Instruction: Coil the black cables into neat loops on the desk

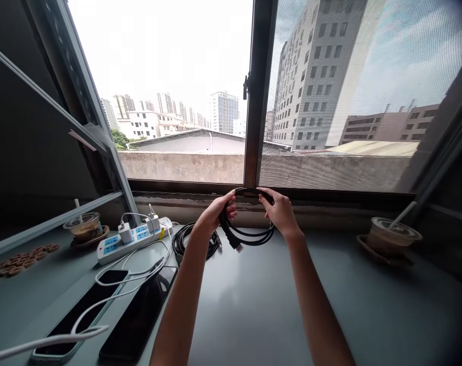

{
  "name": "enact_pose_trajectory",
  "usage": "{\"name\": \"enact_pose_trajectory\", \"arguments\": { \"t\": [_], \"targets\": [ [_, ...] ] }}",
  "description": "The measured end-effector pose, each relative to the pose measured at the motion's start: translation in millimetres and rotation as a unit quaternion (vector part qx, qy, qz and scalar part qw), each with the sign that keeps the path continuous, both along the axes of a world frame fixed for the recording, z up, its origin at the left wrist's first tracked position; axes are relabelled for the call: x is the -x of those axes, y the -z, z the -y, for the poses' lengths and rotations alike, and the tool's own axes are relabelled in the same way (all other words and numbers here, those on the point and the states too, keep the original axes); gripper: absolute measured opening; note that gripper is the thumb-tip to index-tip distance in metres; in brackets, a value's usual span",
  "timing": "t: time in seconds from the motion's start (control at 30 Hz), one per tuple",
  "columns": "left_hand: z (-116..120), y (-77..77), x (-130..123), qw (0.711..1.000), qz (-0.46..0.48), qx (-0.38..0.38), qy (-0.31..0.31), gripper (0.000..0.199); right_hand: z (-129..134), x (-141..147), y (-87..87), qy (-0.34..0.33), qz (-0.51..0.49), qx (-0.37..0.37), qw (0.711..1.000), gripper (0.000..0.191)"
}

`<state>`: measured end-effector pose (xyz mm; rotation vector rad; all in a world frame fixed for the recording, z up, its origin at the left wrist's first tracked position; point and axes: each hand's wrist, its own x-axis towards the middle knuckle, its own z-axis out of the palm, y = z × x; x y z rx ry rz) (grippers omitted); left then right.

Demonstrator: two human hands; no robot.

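Observation:
A black cable hangs in a loose coil above the grey table, gripped from both sides. My left hand is closed round the coil's left side, thumb on top. On the upper right of the loop, my right hand pinches the cable between thumb and fingers. One plug with a metal end dangles at the bottom of the coil. Behind my left forearm lies a second coiled black cable on the table, partly hidden by the arm.
On the left are a white power strip with chargers, two phones with white cords, a drink cup and small brown pieces. Another cup stands on the right. A window frame rises behind the table.

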<state>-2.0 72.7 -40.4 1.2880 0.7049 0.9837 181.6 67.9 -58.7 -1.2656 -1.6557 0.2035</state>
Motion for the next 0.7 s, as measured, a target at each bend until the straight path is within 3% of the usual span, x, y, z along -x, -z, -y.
{"name": "enact_pose_trajectory", "arguments": {
  "t": [0.13, 0.37, 0.57, 0.7],
  "targets": [
    [-9, 19.1, -3, 0.991, -0.127, -0.004, -0.046, 0.030, -24, -4, 23.1, 0.030, -0.023, 0.083, 0.996, 0.035],
    [-34, 54.2, -21, 0.945, -0.315, 0.057, -0.075, 0.029, -50, -21, 56.9, 0.068, -0.020, 0.259, 0.963, 0.034],
    [-52, 91.1, -25, 0.864, -0.482, 0.091, -0.113, 0.031, -61, -27, 87.0, 0.044, 0.018, 0.381, 0.923, 0.028],
    [-51, 103.4, -27, 0.810, -0.568, 0.084, -0.116, 0.035, -66, -22, 101.7, 0.035, 0.050, 0.415, 0.908, 0.029]
  ]
}}
